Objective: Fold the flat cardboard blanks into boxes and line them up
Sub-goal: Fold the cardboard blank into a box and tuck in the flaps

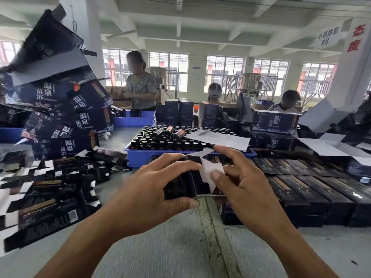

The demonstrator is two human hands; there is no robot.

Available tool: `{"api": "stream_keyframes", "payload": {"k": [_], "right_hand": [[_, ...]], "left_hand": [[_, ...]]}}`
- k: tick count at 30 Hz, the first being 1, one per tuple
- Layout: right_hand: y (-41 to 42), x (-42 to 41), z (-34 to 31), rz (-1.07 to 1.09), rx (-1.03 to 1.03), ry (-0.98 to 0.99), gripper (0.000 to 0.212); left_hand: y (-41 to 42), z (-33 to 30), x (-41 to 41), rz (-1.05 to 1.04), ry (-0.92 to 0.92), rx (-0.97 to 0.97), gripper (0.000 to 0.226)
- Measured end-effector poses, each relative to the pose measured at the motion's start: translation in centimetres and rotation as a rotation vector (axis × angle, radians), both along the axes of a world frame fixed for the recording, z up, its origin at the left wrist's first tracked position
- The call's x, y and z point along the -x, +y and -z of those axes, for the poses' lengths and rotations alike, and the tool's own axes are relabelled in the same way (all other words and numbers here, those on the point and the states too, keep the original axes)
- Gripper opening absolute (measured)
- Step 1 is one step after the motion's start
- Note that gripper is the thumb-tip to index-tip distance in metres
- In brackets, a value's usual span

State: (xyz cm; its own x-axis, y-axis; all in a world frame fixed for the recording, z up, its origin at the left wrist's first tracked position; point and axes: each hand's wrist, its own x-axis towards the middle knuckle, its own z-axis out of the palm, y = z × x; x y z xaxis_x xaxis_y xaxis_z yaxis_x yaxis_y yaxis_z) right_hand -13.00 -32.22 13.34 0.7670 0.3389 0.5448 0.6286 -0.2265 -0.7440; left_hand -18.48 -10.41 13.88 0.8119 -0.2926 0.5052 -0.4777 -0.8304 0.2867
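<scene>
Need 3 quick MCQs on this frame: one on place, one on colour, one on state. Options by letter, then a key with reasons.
1. Where do the flat blanks lie?
A. left of the hands
B. inside the blue tray
C. on the floor

2. What colour is the tray holding the bottles?
A. red
B. blue
C. green

3. What is the state of the box in the hands?
A. still a flat blank
B. partly formed, end flap open
C. closed and set in the row

Key: 1 A, the blanks are spread on the table at left. 2 B, its front wall is blue. 3 B, the left hand grips the box body while the right hand pinches a white flap that still stands open.
</scene>
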Motion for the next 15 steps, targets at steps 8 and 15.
{"api": "stream_keyframes", "payload": {"k": [8,15], "right_hand": [[0.0,0.61,-0.05,0.026,0.061,-0.061,0.039],[0.01,1.0,-0.25,0.0,0.078,-0.049,0.031]], "left_hand": [[0.23,-0.01,-0.16,0.012,-0.016,-0.007,0.069],[-0.06,0.07,-0.14,0.017,-0.076,-0.004,0.069]]}}
